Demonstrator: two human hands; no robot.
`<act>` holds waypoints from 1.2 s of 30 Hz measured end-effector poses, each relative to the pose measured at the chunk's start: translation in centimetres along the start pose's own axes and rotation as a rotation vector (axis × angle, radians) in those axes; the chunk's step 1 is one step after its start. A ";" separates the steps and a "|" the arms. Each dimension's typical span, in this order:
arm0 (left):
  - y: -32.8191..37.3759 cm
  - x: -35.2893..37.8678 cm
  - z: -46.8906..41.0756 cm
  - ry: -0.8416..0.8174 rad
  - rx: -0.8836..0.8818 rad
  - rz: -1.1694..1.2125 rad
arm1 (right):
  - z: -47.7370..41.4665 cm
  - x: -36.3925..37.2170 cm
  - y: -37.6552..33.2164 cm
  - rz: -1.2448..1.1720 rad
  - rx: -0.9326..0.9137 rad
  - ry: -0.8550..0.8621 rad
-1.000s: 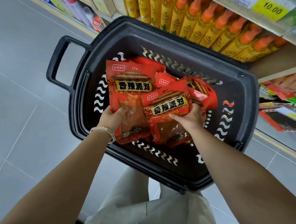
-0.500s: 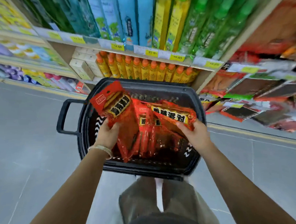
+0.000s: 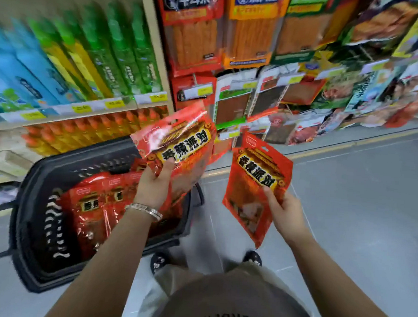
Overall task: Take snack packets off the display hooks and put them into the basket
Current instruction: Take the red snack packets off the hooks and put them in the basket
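Note:
My left hand (image 3: 154, 184), with a silver bracelet on the wrist, grips a red snack packet (image 3: 182, 142) lifted above the right end of the black basket (image 3: 30, 221). My right hand (image 3: 285, 213) holds a second red snack packet (image 3: 252, 185) out over the floor, to the right of the basket. Several more red packets (image 3: 91, 210) lie inside the basket on the floor at the lower left. The display hooks with hanging snack packets (image 3: 256, 71) fill the upper right of the view.
Shelves at the left carry blue, yellow and green packs (image 3: 70, 59) above a row of orange-capped bottles (image 3: 88, 130). The grey floor (image 3: 361, 190) runs along the display at the right. My legs and dark shoes (image 3: 159, 262) stand just right of the basket.
Both hands have risen out of the basket, each with one red packet. The right hand has swung to the right, clear of the basket. The view has tilted up toward the hanging display.

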State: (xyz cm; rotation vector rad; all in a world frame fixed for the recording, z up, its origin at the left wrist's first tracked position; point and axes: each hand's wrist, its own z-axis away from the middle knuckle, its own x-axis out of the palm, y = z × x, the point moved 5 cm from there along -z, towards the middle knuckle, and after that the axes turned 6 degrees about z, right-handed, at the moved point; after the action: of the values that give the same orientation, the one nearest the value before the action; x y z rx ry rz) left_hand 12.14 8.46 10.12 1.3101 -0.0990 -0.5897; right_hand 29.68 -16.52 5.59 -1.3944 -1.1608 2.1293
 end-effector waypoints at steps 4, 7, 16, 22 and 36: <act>0.4 9.1 3.5 -0.085 0.063 -0.015 | 0.0 -5.0 6.7 -0.046 0.081 -0.041; 0.1 14.7 5.6 -0.124 0.006 -0.016 | -0.6 -8.7 10.3 0.000 0.128 -0.009; 5.0 24.3 4.3 -0.055 0.008 -0.039 | -7.5 -17.9 12.7 0.078 0.181 0.183; 13.7 27.6 -1.1 -0.064 0.180 0.055 | -15.9 -23.7 5.8 -0.095 -0.119 0.372; 34.4 26.7 -10.7 0.110 0.540 0.264 | -32.4 -34.8 -16.0 -0.313 -0.544 0.583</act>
State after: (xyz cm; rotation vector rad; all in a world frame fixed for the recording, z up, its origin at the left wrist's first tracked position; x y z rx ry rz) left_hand 51.11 10.18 32.17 1.8134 -0.3532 -0.2680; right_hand 71.74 -15.30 32.90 -1.7418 -1.6176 1.1120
